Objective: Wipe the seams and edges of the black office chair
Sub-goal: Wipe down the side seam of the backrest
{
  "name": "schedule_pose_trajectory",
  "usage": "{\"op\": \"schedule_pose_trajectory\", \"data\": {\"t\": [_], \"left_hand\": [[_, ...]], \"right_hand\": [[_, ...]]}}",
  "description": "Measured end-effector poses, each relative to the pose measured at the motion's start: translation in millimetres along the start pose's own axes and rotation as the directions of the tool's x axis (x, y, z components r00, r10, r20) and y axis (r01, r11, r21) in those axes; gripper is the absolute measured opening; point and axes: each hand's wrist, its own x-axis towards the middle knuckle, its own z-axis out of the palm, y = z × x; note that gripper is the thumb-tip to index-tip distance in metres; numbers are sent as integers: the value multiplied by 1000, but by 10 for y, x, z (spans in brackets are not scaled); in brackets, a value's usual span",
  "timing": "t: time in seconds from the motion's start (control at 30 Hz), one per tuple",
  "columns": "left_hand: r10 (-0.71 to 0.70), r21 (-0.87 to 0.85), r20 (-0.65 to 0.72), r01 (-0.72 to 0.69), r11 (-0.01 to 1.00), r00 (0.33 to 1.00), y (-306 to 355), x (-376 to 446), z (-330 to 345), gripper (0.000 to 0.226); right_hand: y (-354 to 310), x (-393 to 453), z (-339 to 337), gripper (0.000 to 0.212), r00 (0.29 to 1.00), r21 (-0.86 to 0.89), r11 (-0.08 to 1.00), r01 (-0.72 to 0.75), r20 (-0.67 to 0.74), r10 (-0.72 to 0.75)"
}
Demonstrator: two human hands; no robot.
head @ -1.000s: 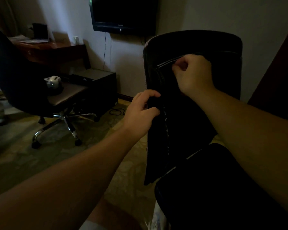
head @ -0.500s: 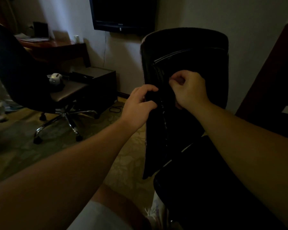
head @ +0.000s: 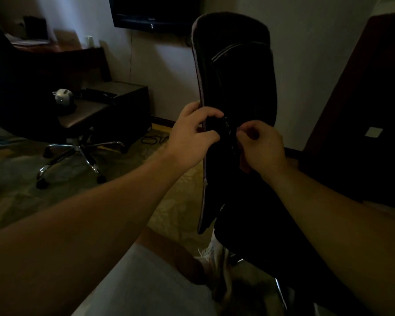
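Observation:
The black office chair's backrest point(head: 237, 76) stands upright in front of me, turned nearly edge-on, with its seat point(head: 260, 224) dark below. My left hand point(head: 192, 135) grips the backrest's left edge at mid-height, thumb in front and fingers wrapped round it. Just to its right, my right hand point(head: 260, 147) has curled fingers pressed against the vertical seam point(head: 228, 133). A dark cloth point(head: 245, 166) shows faintly under that palm; the dim light hides most of it.
A second office chair with a chrome star base point(head: 78, 151) stands at the left, a white object point(head: 63, 96) on its seat. Behind it are a dark cabinet point(head: 123, 99), a desk point(head: 55, 53) and a wall TV point(head: 153, 12). Dark wooden furniture point(head: 363, 99) stands on the right. My knee point(head: 146, 281) is below.
My right hand has slid down the seam from near the backrest's top to mid-height. The backrest has turned more edge-on. My left hand has kept its grip on the edge.

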Motion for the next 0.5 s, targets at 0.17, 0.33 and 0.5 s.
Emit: {"op": "schedule_pose_trajectory", "data": {"t": [0.17, 0.33, 0.5], "left_hand": [[144, -95, -55, -148, 984, 988, 34, -271, 185, 27], [144, -444, -50, -151, 883, 988, 11, -577, 409, 39], [-93, -480, 55, 108, 870, 994, -233, -884, 636, 50]], "right_hand": [[163, -239, -144, 5, 998, 49, 997, -52, -18, 53], [337, -529, -312, 5, 987, 88, 984, -152, -39, 156], [495, -825, -482, 7, 959, 83, 958, -274, -58, 279]]}}
